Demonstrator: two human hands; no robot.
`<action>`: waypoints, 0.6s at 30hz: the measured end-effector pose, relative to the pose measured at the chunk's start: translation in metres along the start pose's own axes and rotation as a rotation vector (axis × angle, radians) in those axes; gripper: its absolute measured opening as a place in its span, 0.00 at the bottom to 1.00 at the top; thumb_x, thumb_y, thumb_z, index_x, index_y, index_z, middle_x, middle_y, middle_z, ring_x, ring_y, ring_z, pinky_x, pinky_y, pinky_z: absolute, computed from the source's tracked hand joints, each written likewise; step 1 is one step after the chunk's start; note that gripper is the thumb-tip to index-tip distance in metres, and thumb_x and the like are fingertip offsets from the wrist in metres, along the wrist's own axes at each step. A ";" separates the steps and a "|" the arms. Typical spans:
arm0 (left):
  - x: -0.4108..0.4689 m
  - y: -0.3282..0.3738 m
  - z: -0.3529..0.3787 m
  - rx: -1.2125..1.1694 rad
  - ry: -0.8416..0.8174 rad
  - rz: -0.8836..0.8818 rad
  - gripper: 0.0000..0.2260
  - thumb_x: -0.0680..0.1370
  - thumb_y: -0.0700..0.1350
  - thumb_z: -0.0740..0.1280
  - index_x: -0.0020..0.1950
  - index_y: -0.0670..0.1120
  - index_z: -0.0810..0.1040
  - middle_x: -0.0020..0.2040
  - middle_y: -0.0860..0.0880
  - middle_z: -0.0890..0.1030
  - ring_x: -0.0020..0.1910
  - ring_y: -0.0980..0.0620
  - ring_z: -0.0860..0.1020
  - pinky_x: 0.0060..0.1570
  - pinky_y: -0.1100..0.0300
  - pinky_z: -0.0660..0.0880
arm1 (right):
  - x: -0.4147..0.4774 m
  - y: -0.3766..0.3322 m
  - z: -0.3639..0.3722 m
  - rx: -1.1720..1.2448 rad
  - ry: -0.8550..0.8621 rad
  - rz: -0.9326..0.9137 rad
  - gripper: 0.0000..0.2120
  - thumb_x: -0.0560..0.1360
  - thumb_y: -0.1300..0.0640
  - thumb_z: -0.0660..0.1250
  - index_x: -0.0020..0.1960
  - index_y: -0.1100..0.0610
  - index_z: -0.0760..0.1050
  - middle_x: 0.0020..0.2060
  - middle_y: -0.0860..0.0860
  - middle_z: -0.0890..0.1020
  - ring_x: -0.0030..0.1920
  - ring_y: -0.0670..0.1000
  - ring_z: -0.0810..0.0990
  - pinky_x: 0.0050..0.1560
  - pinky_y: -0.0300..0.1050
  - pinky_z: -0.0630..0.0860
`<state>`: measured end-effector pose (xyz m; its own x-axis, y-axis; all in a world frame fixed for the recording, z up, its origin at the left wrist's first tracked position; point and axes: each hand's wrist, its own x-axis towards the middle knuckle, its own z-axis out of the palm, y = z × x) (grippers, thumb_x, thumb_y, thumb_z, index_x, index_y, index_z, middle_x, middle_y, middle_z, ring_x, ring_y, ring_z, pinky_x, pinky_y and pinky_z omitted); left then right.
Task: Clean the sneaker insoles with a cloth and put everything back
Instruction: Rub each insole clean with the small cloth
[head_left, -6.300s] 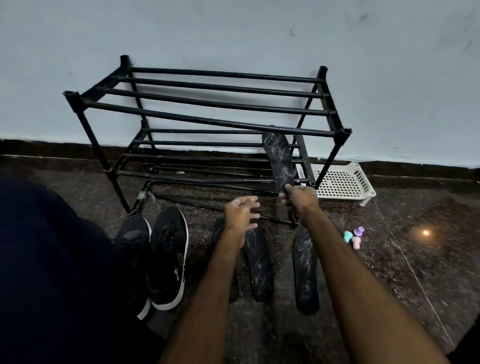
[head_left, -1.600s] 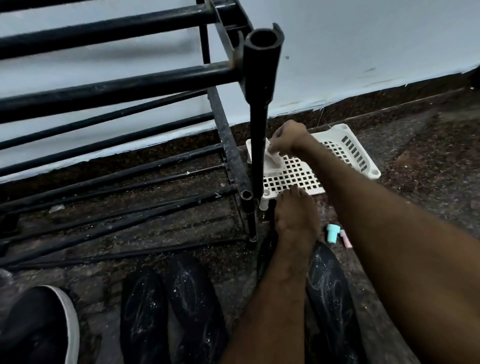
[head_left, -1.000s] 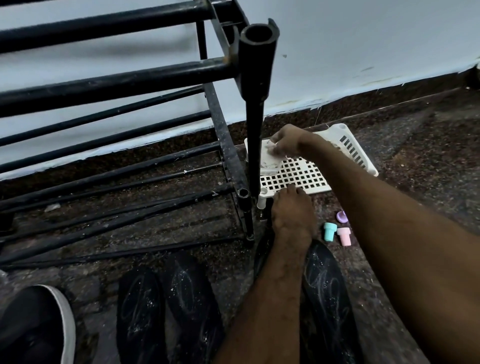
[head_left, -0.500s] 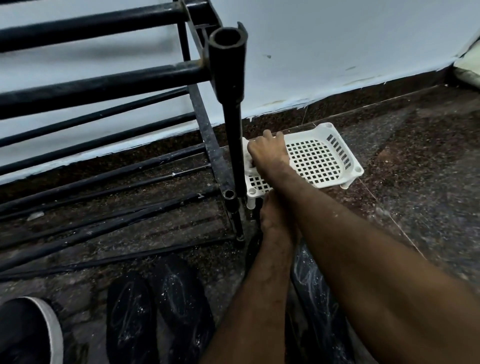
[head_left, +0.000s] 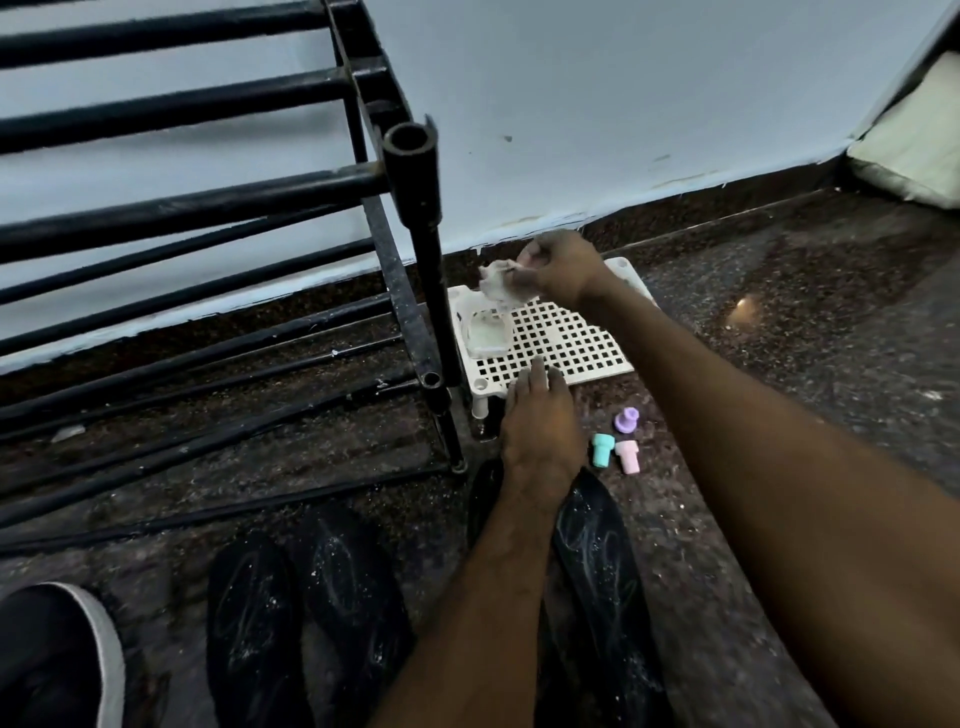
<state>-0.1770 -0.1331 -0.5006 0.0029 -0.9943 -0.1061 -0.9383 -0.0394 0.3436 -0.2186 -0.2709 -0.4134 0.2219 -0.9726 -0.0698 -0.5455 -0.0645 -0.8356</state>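
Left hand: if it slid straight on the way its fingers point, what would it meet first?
Most likely the near rim of the white perforated tray: the left hand lies flat with fingertips at that edge, perhaps touching it. Depth is unclear from this view.

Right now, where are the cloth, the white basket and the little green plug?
cloth (head_left: 496, 285), head view, on its crumpled white middle.
white basket (head_left: 571, 340), head view, on its bare perforated floor.
green plug (head_left: 602, 450), head view, on its body.
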 end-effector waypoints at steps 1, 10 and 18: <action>-0.009 0.003 -0.003 -0.082 0.071 0.004 0.26 0.81 0.43 0.61 0.78 0.40 0.61 0.79 0.41 0.59 0.78 0.44 0.58 0.76 0.51 0.55 | -0.010 0.001 -0.012 0.124 0.040 0.010 0.07 0.72 0.64 0.74 0.39 0.57 0.76 0.38 0.54 0.80 0.39 0.50 0.79 0.41 0.42 0.79; -0.102 -0.005 0.010 -0.325 0.098 -0.312 0.08 0.80 0.43 0.61 0.56 0.49 0.77 0.57 0.47 0.80 0.57 0.42 0.78 0.54 0.51 0.73 | -0.194 0.098 -0.061 0.440 0.143 0.321 0.10 0.73 0.68 0.71 0.54 0.64 0.79 0.42 0.54 0.84 0.39 0.49 0.80 0.40 0.37 0.79; -0.142 0.012 0.022 -0.245 -0.154 -0.418 0.10 0.80 0.47 0.61 0.56 0.44 0.78 0.55 0.41 0.81 0.56 0.39 0.79 0.54 0.49 0.77 | -0.286 0.177 -0.014 0.543 0.250 0.526 0.09 0.72 0.70 0.71 0.52 0.68 0.78 0.45 0.64 0.83 0.40 0.53 0.80 0.44 0.45 0.77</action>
<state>-0.1961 0.0099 -0.5016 0.2927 -0.8633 -0.4112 -0.7588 -0.4714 0.4495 -0.3903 -0.0073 -0.5339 -0.1782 -0.8705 -0.4587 -0.0440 0.4728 -0.8801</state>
